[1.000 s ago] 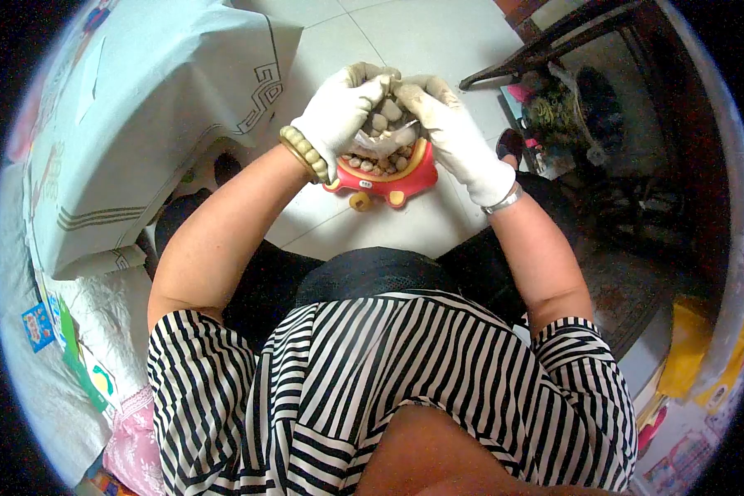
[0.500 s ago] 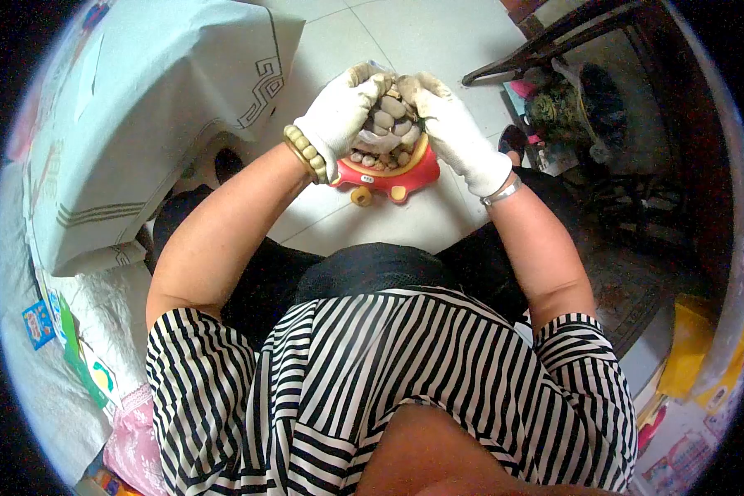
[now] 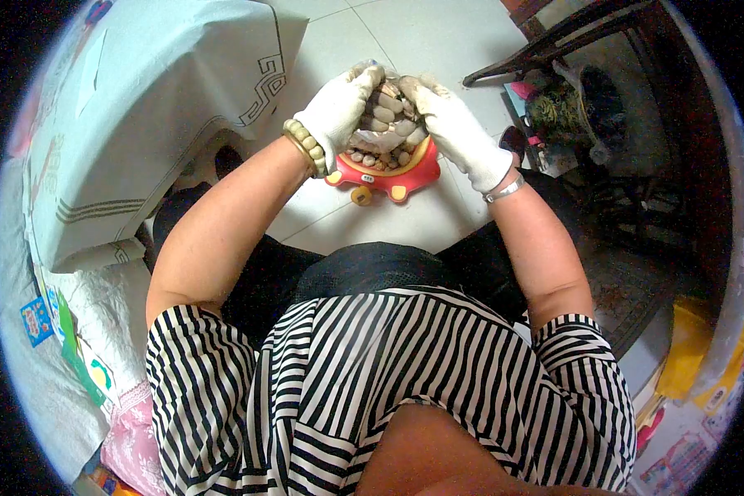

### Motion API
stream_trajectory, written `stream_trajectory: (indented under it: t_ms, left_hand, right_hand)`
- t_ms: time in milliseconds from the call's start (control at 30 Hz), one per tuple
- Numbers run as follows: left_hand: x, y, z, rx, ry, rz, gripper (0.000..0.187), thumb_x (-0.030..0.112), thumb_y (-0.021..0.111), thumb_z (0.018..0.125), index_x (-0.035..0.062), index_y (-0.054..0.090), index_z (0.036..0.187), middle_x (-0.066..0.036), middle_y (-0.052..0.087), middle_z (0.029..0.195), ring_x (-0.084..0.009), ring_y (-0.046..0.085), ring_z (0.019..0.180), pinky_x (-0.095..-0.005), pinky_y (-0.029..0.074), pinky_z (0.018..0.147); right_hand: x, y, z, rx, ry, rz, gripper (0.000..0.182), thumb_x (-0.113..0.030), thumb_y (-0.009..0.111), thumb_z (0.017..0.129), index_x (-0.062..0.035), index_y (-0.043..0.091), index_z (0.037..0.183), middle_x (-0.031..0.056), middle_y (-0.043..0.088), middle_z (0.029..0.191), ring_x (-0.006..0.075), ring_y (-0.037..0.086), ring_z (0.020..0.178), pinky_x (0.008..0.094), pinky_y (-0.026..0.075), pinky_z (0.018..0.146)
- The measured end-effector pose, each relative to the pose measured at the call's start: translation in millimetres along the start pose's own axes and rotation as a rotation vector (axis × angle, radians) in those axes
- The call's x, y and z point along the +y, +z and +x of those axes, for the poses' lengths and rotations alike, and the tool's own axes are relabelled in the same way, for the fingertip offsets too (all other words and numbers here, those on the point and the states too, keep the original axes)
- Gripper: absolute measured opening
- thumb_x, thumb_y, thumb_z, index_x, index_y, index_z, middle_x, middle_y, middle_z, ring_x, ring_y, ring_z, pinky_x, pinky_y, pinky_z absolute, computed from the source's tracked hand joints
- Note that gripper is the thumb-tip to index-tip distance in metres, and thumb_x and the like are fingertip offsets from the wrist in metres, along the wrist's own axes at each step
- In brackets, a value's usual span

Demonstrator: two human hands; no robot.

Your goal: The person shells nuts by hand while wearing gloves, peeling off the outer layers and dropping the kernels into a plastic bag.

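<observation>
My left hand (image 3: pixel 339 112), in a white glove with a beaded bracelet at the wrist, grips the left side of the mouth of a clear plastic bag (image 3: pixel 376 142). Opposite it, my right hand (image 3: pixel 455 132), also gloved and with a silver watch, has its fingers curled on the bag's right side. Between them the bag gapes, showing rounded grey-brown pieces (image 3: pixel 386 112) that look like pebbles. Just below is a red and yellow plastic ride-on toy or tub (image 3: pixel 422 175) with more such pebbles (image 3: pixel 370 159) in it. My fingertips are partly hidden by the gloves' bulk.
On the left stands a table draped in a pale cloth (image 3: pixel 157 124). A dark wooden chair (image 3: pixel 546 41) is at the upper right, near a dark bag of greenish dried stuff (image 3: pixel 558 112). Pale floor tiles (image 3: pixel 339 33) lie beyond my hands. Yellow packaging (image 3: pixel 690 343) sits lower right.
My hands have moved slightly apart, and the bag's mouth is a little wider, with more of the pieces inside showing. The red and yellow thing stays in place.
</observation>
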State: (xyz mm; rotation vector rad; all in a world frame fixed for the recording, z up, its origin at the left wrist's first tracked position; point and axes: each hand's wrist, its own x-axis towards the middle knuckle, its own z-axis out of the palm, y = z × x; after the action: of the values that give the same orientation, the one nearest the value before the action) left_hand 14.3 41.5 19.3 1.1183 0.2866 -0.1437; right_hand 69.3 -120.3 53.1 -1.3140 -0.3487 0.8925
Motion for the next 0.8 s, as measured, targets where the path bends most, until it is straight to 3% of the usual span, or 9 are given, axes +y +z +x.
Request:
stream_trajectory:
  t_ms: [267,333,433,533,633,667,733,800]
  left_hand:
    - [-4.7,-5.5,8.0,0.034,-0.047,-0.039,0.030,0.016,0.037,0.098,0.0012,0.049,0.121,-0.014,0.063,0.105,-0.0226,0.065,0.087,-0.0342,0.054,0.080]
    - [-5.1,-9.1,9.1,0.034,-0.045,-0.087,0.029,0.014,0.038,0.097,0.0015,0.048,0.122,-0.015,0.062,0.106,-0.0231,0.065,0.088,-0.0345,0.054,0.080]
    - [-1.5,-10.7,7.4,0.027,0.011,-0.007,0.029,0.013,0.041,0.096,0.0013,0.049,0.121,-0.015,0.062,0.104,-0.0223,0.065,0.086,-0.0342,0.054,0.080]
    - [1.3,-10.9,7.8,0.055,-0.042,0.139,0.029,0.015,0.048,0.094,0.0011,0.051,0.120,-0.013,0.062,0.104,-0.0201,0.063,0.088,-0.0326,0.053,0.081]
    - [0.2,-1.5,4.7,-0.074,0.035,0.171,0.033,0.017,0.060,0.088,0.0008,0.054,0.116,-0.010,0.061,0.108,-0.0168,0.060,0.096,-0.0297,0.049,0.086]
    - [-1.3,5.1,1.6,-0.040,0.047,0.264,0.037,0.021,0.065,0.085,0.0018,0.055,0.115,-0.009,0.060,0.109,-0.0169,0.059,0.097,-0.0294,0.047,0.088]
    - [1.7,10.8,-6.5,-0.012,0.249,0.653,0.041,0.022,0.069,0.082,0.0029,0.055,0.116,-0.008,0.061,0.108,-0.0160,0.059,0.098,-0.0286,0.046,0.088]
    - [2.0,11.3,-9.4,0.032,0.272,0.763,0.042,0.019,0.070,0.080,0.0034,0.055,0.116,-0.007,0.062,0.106,-0.0145,0.058,0.097,-0.0282,0.046,0.089]
  right_hand:
    - [-1.0,-3.6,4.1,-0.032,0.067,-0.039,0.042,-0.034,0.040,0.098,-0.0002,0.055,0.116,0.0104,0.061,0.112,0.0142,0.061,0.093,0.0279,0.050,0.082]
    - [-10.5,-1.2,1.6,0.025,0.191,-0.195,0.046,-0.039,0.039,0.097,-0.0010,0.053,0.119,0.0107,0.060,0.114,0.0165,0.062,0.092,0.0290,0.050,0.079]
    - [5.5,-10.5,12.4,0.027,0.179,-0.074,0.050,-0.042,0.037,0.097,-0.0011,0.050,0.122,0.0104,0.060,0.115,0.0190,0.063,0.093,0.0314,0.051,0.079]
    - [13.6,-19.2,20.6,0.008,0.220,0.039,0.053,-0.046,0.035,0.097,-0.0021,0.047,0.125,0.0110,0.059,0.116,0.0207,0.062,0.096,0.0336,0.050,0.081]
    - [14.8,-19.8,26.3,-0.018,0.231,0.113,0.054,-0.046,0.034,0.097,-0.0016,0.047,0.125,0.0129,0.058,0.116,0.0218,0.060,0.102,0.0369,0.048,0.088]
    - [14.7,-19.8,24.7,-0.018,0.232,0.113,0.054,-0.046,0.034,0.097,-0.0016,0.047,0.125,0.0129,0.058,0.116,0.0218,0.060,0.102,0.0369,0.048,0.088]
    - [2.3,-6.5,14.8,-0.039,0.160,0.098,0.055,-0.046,0.034,0.097,-0.0004,0.047,0.124,0.0147,0.057,0.117,0.0223,0.056,0.107,0.0392,0.045,0.094]
    - [1.6,-4.7,13.5,-0.055,0.168,0.128,0.054,-0.045,0.035,0.097,-0.0002,0.047,0.124,0.0147,0.056,0.118,0.0224,0.055,0.109,0.0397,0.043,0.096]
